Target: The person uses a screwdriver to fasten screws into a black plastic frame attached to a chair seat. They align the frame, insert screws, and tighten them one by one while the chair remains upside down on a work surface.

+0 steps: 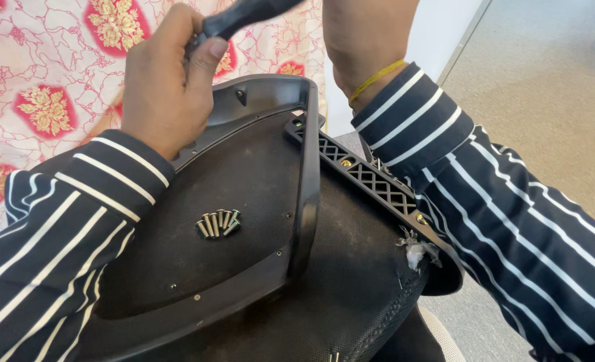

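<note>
Seat [244, 201] upside down on the lap, bulky, stiff plastic shell; best held by the rim. Left hand [160, 80] fingers clamped on black handle [244, 15] above it. Right hand out of frame, can't tell. Loose screws [218, 223] on base could roll

- Bright, even daylight fills the view; no harsh glare.
- Below the left grip [167, 74], the black seat shell [244, 174] carries a soft sheen along its rim, and the screws [218, 223] catch small highlights.
- Shadows are faint and diffuse, deepest under the sleeves.
- Focus is sharp throughout; the black handle [244, 17] above the grip looks slightly smeared.
- The floor [552, 80] right of the grip looks washed out.
</note>
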